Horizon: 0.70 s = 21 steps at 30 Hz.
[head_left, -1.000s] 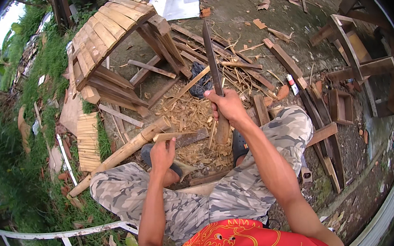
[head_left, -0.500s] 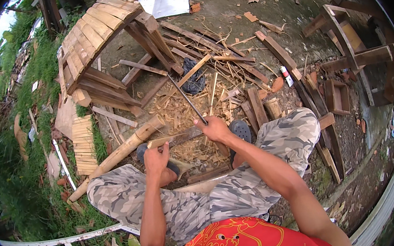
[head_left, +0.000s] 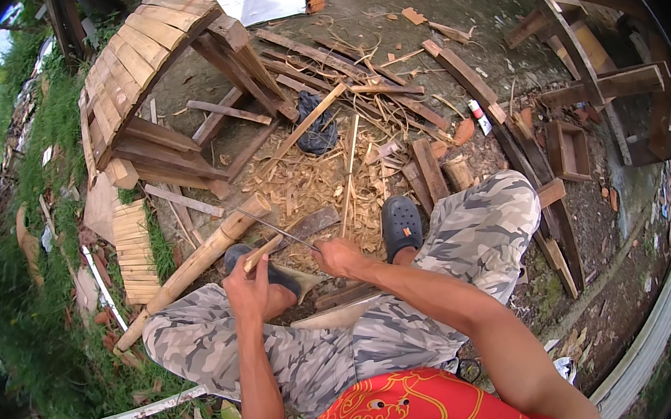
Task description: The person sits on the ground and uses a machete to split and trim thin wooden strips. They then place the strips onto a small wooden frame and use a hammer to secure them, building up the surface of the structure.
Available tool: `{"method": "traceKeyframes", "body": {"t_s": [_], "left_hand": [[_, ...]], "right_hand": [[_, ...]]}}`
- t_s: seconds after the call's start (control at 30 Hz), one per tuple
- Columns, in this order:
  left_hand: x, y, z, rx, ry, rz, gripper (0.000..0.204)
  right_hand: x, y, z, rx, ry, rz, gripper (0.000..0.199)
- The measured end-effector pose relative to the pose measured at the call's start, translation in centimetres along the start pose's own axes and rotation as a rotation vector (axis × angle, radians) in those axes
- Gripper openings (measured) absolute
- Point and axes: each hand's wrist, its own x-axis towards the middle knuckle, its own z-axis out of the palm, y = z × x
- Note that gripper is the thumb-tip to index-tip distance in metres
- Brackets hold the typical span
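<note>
My left hand [head_left: 246,291] is closed on a short pale bamboo strip [head_left: 262,253], which slants up and to the right, above my left foot. My right hand [head_left: 342,258] is wrapped round a knife with a long thin dark blade [head_left: 293,238]. The blade points up and left and crosses close to the strip's far end; whether the two touch I cannot tell. The knife's handle is hidden in my fist. Below both hands lie wood shavings [head_left: 308,180] and a flat dark board [head_left: 314,221].
A thick bamboo pole [head_left: 202,259] lies at left beside a slatted bamboo panel [head_left: 136,259]. Behind stands a small wooden frame with a slatted roof [head_left: 147,53]. Timber pieces [head_left: 366,71] are heaped beyond the shavings. A wooden box [head_left: 568,151] and more timber sit at right.
My right hand has come down and left, and the knife blade has swung from pointing up and away to lying across near the strip. My left hand has shifted slightly left, still gripping the strip.
</note>
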Motion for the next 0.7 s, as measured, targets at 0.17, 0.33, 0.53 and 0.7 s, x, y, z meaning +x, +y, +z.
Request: {"method": "traceKeyframes", "body": {"t_s": [0.17,0.33,0.53,0.7], "left_hand": [[-0.8,-0.1,-1.1,0.113,-0.127,-0.06,0.025],[-2.5,-0.5,-1.9,0.113,-0.166,-0.042,0.025],[-2.9,-0.8,-1.6,0.068,-0.135,-0.049,0.026],[-2.7,-0.9,-1.6,0.12,-0.116,-0.074,0.025]], "right_hand": [[0.1,0.0,2.2,0.069,0.068,-0.069,0.033],[0.5,2.6,2.5,-0.013,0.033,0.003,0.03],[0.9,3.6,2.8,-0.017,-0.014,-0.073,0.033],[1.6,5.4,2.7,-0.077,-0.076,0.095,0.035]]}}
